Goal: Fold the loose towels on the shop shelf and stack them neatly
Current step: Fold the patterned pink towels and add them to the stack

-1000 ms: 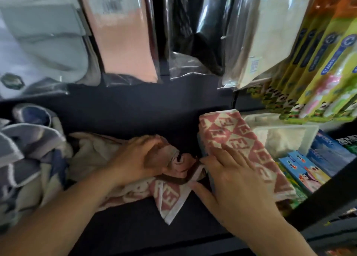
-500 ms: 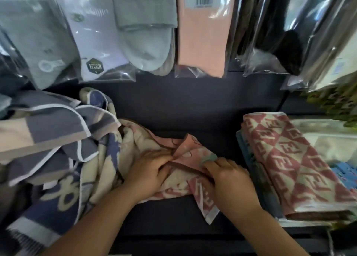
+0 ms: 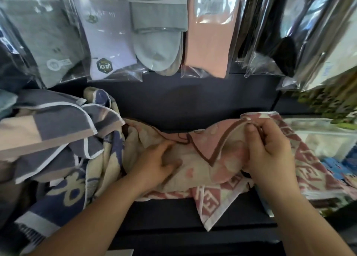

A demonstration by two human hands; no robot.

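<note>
A loose towel [image 3: 195, 159], soft terry in pale pink and cream with a dark brown border band, lies rumpled across the middle of the dark, flat shelf [image 3: 173, 217]. The right hand [image 3: 270, 151] has lifted its right end: fingers curled, thumb pressed down, it pinches the brown-bordered edge, so the cloth arcs up into a rounded fold. The left hand [image 3: 156, 165] rests on the towel's cream middle with fingers slightly bent and thumb stretched to the right. Whether it grips a pleat or only presses the cloth flat, I cannot tell.

Under the loose towel lies a second towel [image 3: 212, 201] woven with red-brown and cream angular blocks, one pointed corner draping over the near shelf edge. Just right of the right hand sits a folded towel [image 3: 316, 159] in the same geometric weave, a neat, thick rectangle. On the left, blue towels [image 3: 58, 139] with cream shapes and white piping sit heaped in loose, overlapping folds, touching the loose towel's left end.

Above, at the far side, glossy clear sock packets [image 3: 108, 33] hang in a row holding grey, white, peach and black knitwear.
</note>
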